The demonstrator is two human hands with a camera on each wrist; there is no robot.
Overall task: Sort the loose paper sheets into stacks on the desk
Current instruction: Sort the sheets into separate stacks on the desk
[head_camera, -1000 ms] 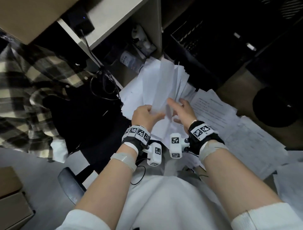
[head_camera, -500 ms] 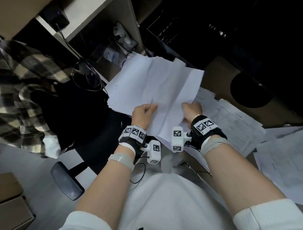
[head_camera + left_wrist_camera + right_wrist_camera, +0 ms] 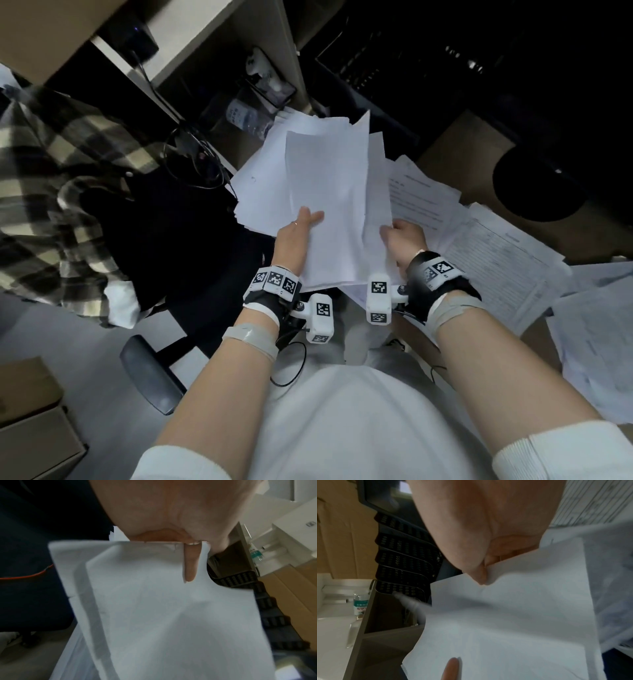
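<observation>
Office: desk, file trays, paperwork

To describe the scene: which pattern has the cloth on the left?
The cloth has a black-and-cream plaid pattern, clearest in the head view.

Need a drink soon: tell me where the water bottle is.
Head view, upper centre: the water bottle lies in the open shelf compartment, just beyond and left of the held paper sheets.

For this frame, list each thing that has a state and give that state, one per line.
left hand: holds the blank sheets, thumb on top.
right hand: pinches the sheets' right edge.
blank sheets: fanned, unaligned, lifted off the desk.
printed sheets: lying flat on the desk, overlapping, loose.
water bottle: lying on its side on the shelf.
plaid shirt: draped over the chair.
</observation>
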